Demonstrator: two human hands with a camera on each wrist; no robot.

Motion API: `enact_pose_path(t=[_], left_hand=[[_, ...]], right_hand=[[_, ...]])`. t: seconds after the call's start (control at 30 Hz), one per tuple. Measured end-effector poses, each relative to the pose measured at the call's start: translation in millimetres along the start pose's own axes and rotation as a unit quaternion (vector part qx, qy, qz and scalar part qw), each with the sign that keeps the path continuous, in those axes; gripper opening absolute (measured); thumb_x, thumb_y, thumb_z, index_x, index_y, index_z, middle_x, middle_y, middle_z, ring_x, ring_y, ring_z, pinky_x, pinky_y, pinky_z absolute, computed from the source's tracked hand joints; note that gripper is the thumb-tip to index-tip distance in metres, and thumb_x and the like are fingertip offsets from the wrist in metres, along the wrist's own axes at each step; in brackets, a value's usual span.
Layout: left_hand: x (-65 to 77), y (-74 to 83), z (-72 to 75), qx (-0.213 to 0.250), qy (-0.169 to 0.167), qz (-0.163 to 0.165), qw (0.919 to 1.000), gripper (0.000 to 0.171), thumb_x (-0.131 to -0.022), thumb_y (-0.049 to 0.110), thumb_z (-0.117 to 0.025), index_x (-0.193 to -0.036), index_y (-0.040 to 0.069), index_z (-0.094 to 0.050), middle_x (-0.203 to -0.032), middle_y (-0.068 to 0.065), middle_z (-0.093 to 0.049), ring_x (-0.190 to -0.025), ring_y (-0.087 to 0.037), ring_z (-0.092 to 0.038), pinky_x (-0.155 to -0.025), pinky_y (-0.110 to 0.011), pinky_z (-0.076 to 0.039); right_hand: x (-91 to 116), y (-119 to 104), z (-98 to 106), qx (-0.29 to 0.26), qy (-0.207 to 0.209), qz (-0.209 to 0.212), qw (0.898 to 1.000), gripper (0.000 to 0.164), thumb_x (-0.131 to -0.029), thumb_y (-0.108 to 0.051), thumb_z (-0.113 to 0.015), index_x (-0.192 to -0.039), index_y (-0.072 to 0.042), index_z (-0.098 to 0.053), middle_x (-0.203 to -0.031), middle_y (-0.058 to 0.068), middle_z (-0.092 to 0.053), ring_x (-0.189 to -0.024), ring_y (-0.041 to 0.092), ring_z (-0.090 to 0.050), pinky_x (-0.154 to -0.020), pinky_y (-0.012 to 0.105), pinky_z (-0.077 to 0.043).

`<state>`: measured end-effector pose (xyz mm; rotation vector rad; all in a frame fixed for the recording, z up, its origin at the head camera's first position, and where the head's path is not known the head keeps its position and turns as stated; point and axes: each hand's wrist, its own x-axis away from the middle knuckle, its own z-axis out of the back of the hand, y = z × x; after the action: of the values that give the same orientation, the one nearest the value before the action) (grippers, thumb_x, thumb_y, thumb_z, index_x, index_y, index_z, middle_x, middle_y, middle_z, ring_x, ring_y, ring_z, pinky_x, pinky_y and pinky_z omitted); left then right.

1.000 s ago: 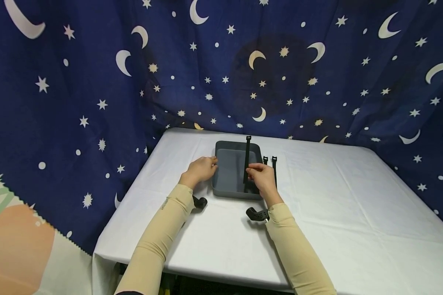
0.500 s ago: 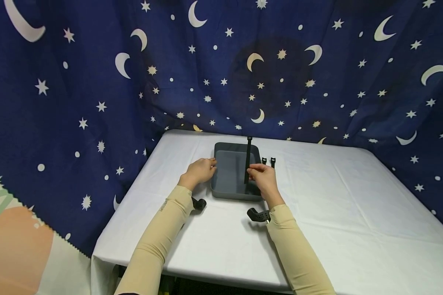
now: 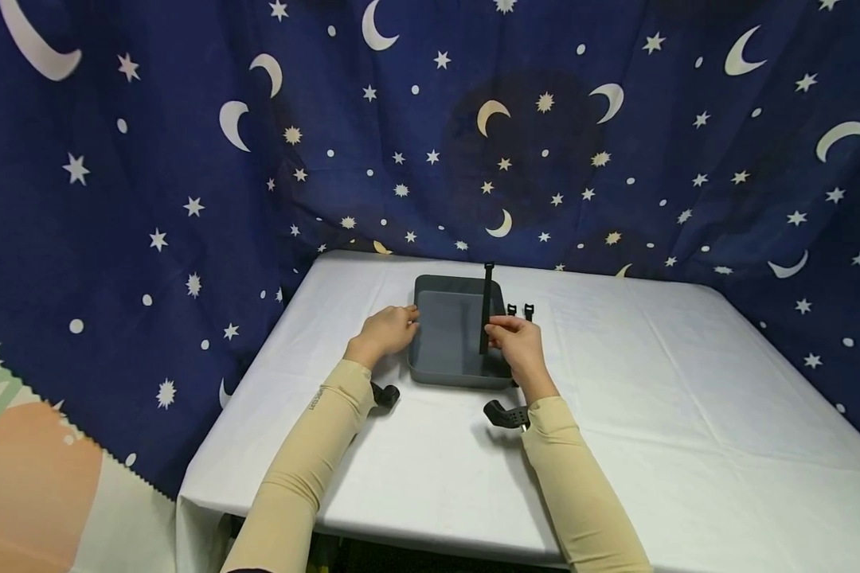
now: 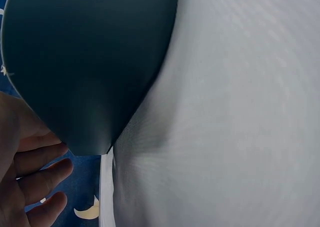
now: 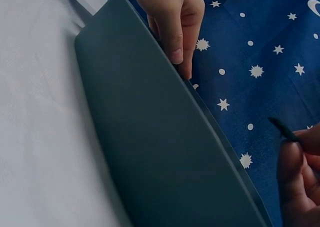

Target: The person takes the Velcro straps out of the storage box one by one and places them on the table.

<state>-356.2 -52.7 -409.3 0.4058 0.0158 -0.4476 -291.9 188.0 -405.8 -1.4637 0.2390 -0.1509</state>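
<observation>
My right hand (image 3: 519, 348) pinches a long black cable strap (image 3: 487, 298) between thumb and fingers. The strap stands nearly upright over the right part of a shallow grey tray (image 3: 440, 379), its slotted buckle end on top. In the right wrist view, only a short dark end of the strap (image 5: 284, 129) shows at the fingertips. At the tray's left rim, my left hand (image 3: 389, 329) holds the edge with thumb and finger. The left wrist view shows its other fingers (image 4: 47, 179) loosely spread beside the wall; the thumb is hidden there.
Two more black straps, one with its buckle end (image 3: 529, 310) showing, lie right of the tray, partly behind my right hand. A white cloth (image 3: 688, 398) covers the table. Behind it hangs a blue curtain (image 3: 430, 111) with moons and stars.
My right hand has shifted slightly right, carrying the upright strap with it. The left hand stays at the tray's rim, and the tray has hardly moved.
</observation>
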Motion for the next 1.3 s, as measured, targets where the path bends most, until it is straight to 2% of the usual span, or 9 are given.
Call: enact_pose_path(t=[0.3,0.5,0.77,1.3], left_hand=[[0.6,-1.2,1.0,0.006,-0.002,0.004,1.0,0.042,-0.104,0.025,-0.052,-0.143,0.011,-0.056,-0.154,-0.002,-0.048,-0.143,-0.025,-0.046,-0.117,-0.045,-0.04],[0.7,-0.7,0.7,0.002,0.001,0.0,1.0,0.042,-0.104,0.024,-0.052,-0.143,0.01,-0.057,-0.154,-0.002,-0.049,-0.143,-0.025,-0.046,-0.117,-0.046,-0.04],[-0.9,-0.2,0.5,-0.001,0.002,-0.003,1.0,0.041,-0.104,0.024,-0.051,-0.142,0.01,-0.057,-0.153,-0.003,-0.05,-0.142,-0.025,-0.046,-0.118,-0.045,-0.039],[1.4,1.5,3.7,-0.005,-0.012,0.0,0.9999,0.043,-0.105,0.024,-0.05,-0.144,0.01,-0.055,-0.155,-0.004,-0.047,-0.144,-0.025,-0.044,-0.119,-0.044,-0.038]], right_hand=[[-1.3,-1.2,5.7,0.001,-0.001,-0.007,1.0,0.027,-0.094,-0.001,-0.064,-0.119,0.011,-0.066,-0.087,-0.004,-0.066,-0.067,0.004,-0.062,-0.064,0.017,-0.056],[-1.6,-1.3,9.1,-0.003,0.014,-0.016,1.0,0.028,-0.094,-0.001,-0.065,-0.119,0.01,-0.066,-0.089,-0.003,-0.065,-0.067,0.003,-0.061,-0.065,0.017,-0.056],[-3.5,-2.1,16.2,-0.026,0.036,-0.018,0.999,0.029,-0.093,0.001,-0.064,-0.12,0.013,-0.064,-0.082,-0.011,-0.063,-0.065,0.001,-0.059,-0.062,0.014,-0.054],[-4.0,-0.1,28.1,-0.044,0.033,-0.029,0.998,0.033,-0.092,0.003,-0.064,-0.122,0.016,-0.06,-0.076,-0.013,-0.063,-0.062,-0.001,-0.059,-0.06,0.012,-0.053]])
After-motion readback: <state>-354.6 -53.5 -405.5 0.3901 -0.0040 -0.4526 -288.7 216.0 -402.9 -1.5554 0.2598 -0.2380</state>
